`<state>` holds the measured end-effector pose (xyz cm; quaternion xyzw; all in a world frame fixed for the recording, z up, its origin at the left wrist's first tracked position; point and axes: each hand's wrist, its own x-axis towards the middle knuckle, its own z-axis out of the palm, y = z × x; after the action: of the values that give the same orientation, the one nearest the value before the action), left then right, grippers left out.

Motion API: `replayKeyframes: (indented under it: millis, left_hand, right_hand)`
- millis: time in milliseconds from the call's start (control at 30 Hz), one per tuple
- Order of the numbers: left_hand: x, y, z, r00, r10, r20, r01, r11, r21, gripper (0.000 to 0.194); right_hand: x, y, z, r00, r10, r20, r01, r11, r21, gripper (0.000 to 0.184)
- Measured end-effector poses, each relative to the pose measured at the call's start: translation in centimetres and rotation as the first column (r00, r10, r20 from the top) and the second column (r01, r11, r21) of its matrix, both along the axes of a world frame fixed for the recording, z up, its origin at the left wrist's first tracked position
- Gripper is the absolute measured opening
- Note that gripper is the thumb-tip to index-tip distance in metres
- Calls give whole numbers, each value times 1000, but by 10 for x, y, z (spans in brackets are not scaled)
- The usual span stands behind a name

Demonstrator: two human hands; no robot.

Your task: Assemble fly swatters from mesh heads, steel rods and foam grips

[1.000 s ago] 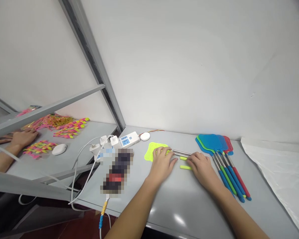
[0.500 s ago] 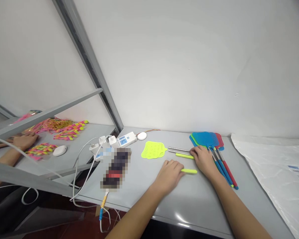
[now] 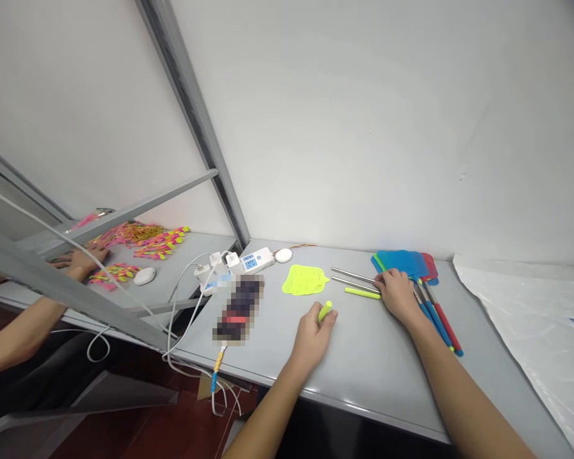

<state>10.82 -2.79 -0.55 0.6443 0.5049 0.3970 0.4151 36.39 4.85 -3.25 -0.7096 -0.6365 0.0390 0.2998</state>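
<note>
My left hand [image 3: 312, 341] is closed around a short yellow-green handle [image 3: 324, 311], whose end sticks up between thumb and fingers. My right hand [image 3: 397, 294] rests on the table with its fingertips at the right ends of two thin metal rods [image 3: 354, 276]; the fingers look bent onto the lower rod. A second yellow-green handle [image 3: 362, 293] lies just below the rods. Left of them is a flat yellow-green fly swatter head [image 3: 306, 280] with a perforated face. Behind my right hand lie several fly swatters [image 3: 398, 262] with blue and red heads and handles, partly covered by my arm.
A power strip [image 3: 257, 261] with plugged-in chargers and a round white device [image 3: 283, 255] stand near the wall. A blurred-out phone [image 3: 239, 309] lies left on a cable. White plastic sheeting [image 3: 521, 331] covers the right side. Beyond a metal frame, another person's hand [image 3: 88, 260] touches colourful strips.
My left hand has drawn back a little from my right and turned the handle from lying flat to pointing upward. My right hand stays by the rods. The view has shifted slightly left.
</note>
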Motion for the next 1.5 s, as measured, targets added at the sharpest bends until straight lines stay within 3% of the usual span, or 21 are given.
replayKeyframes:
  millis: [167,367,533,600,733,967,1067,1267,1500]
  left_hand:
    - [-1,7,-3,996,-2,94,4,1000,-17,37]
    - [-1,3,-2,992,9,129,-8,1000,-7,38]
    - [2,3,-7,974,66,217,-41,992,-116,27]
    - [2,2,-7,961,39,274,-1,991,-136,29]
    - [0,1,-1,940,-63,336,128,976,-175,30]
    - [-7,3,5,918,-57,393,136,975,-177,32]
    - [-8,5,6,898,-36,438,140,968,-207,35]
    - [9,8,9,855,-12,518,152,962,-229,31]
    - [41,8,3,794,56,605,162,940,-299,32]
  right_hand:
    - [1,1,8,984,-39,-172,63,989,136,23]
    - [-8,-26,34,911,-87,-403,227,921,315,33]
    - [-24,-46,58,784,68,-618,357,764,538,25]
    - [-31,-49,62,718,157,-678,368,742,561,22]
    - [-43,-52,63,563,290,-774,296,804,516,19]
    - [-67,-56,60,485,255,-836,245,879,410,24]
    - [-72,-53,56,445,228,-866,274,886,374,25]
    - [-73,-38,46,249,188,-950,375,886,274,25]
    - [-56,-30,48,228,192,-954,467,838,281,23]
